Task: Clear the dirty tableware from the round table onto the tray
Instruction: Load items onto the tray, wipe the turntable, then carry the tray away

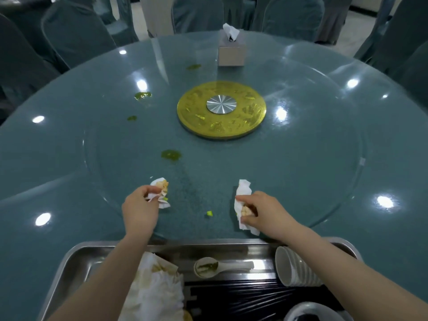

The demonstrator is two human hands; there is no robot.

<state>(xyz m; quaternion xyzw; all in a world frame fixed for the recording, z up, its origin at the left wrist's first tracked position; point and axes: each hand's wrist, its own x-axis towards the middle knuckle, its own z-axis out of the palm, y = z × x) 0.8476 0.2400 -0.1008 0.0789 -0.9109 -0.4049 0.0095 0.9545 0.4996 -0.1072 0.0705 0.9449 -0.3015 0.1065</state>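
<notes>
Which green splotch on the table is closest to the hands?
The tiny bright green bit on the glass between the left hand and right hand. The other green smears lie farther up the table.

both bare arms reach forward, a bit apart. left hand (140,208) has its fingers curled round a crumpled napkin (161,193), right hand (261,213) pinches another napkin (243,202) with knuckles up, wrists roughly level
</notes>
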